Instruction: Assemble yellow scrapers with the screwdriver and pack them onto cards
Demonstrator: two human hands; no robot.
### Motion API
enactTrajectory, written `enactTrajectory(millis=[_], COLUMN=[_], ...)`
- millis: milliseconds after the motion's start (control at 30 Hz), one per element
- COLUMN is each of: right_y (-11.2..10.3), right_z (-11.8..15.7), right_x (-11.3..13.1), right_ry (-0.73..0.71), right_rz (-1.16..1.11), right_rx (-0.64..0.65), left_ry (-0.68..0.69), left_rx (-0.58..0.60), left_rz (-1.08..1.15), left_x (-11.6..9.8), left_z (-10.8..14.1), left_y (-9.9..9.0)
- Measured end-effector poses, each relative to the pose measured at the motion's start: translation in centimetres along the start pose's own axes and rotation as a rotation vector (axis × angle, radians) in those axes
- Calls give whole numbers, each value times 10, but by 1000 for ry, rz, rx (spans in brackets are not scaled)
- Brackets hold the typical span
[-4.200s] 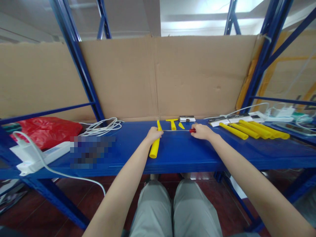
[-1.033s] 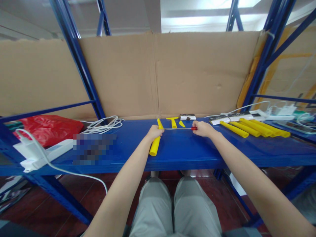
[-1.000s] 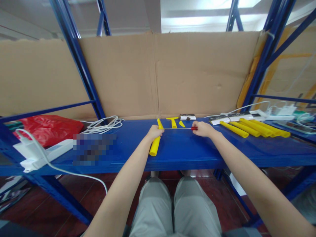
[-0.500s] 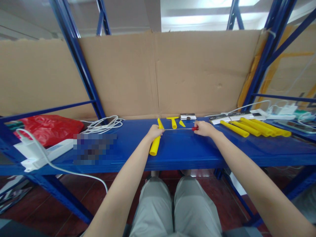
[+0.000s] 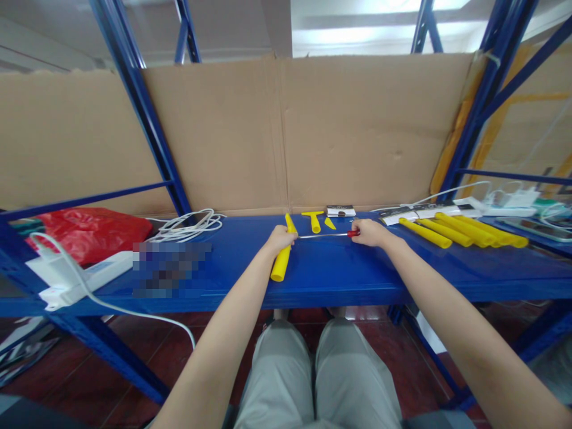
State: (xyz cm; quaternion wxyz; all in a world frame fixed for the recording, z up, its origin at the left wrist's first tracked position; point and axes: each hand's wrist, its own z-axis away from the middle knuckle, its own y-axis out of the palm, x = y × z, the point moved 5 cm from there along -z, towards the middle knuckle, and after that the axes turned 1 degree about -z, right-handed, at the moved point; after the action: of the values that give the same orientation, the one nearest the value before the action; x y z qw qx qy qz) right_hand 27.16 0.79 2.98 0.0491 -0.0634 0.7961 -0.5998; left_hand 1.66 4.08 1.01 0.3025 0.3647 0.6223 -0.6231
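My left hand (image 5: 280,238) is closed around the middle of a yellow tube (image 5: 280,266), which lies slantwise on the blue shelf (image 5: 330,271). In my right hand (image 5: 370,232) is the red handle of a screwdriver (image 5: 324,235). Its thin metal shaft runs level to the left and meets the tube at my left fingers, which hide the tip. Just behind the shaft lie a yellow T-shaped piece (image 5: 315,221) and a small pointed yellow piece (image 5: 329,223).
Several yellow tubes (image 5: 469,232) lie side by side at the right. A small black-and-white box (image 5: 340,211) stands by the cardboard panel (image 5: 357,131). At the left are a coiled white cable (image 5: 192,225), a power strip (image 5: 98,273) and a red plastic bag (image 5: 89,232).
Both hands keep their places and grips. The screwdriver's shaft shows slightly lower and brighter than before; the other things have not moved.
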Motion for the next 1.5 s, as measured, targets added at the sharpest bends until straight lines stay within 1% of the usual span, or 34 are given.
enactTrajectory(millis=[167, 267, 400, 500, 700, 800, 867, 933, 1067, 1133, 1233, 1333, 1500], right_y=[4, 7, 10, 10, 12, 15, 15, 13, 7, 5, 4, 7, 16], right_z=[-2, -4, -7, -6, -6, -8, -10, -13, -20, -24, -31, -36, -40], right_x=[-2, -1, 4, 9, 17, 21, 27, 38, 72, 89, 107, 119, 120], right_ry=[-14, -64, -137, -146, -196, -214, -234, -275, -396, -417, -382, -353, -298], right_rz=[-62, -120, -164, -210, -370, -420, -418, -361, -177, -126, -94, -126, -198], right_rx=[24, 30, 40, 62, 101, 74, 27, -23, -62, -61, -60, -83, -128], left_ry=[-5, 0, 5, 16, 17, 30, 33, 38, 50, 53, 60, 73, 84], left_rx=[13, 10, 15, 5, 8, 8, 9, 10, 6, 3, 3, 12, 19], left_rz=[15, 23, 20, 9, 32, 43, 52, 62, 65, 65, 74, 88, 85], left_x=[0, -2, -2, -2, -5, -8, -10, -11, -14, -14, -15, -15, -14], left_z=[1, 2, 1, -1, 3, 5, 7, 8, 10, 11, 10, 9, 7], left_y=[1, 1, 1, 0, 1, 1, 2, 2, 2, 2, 1, 2, 5])
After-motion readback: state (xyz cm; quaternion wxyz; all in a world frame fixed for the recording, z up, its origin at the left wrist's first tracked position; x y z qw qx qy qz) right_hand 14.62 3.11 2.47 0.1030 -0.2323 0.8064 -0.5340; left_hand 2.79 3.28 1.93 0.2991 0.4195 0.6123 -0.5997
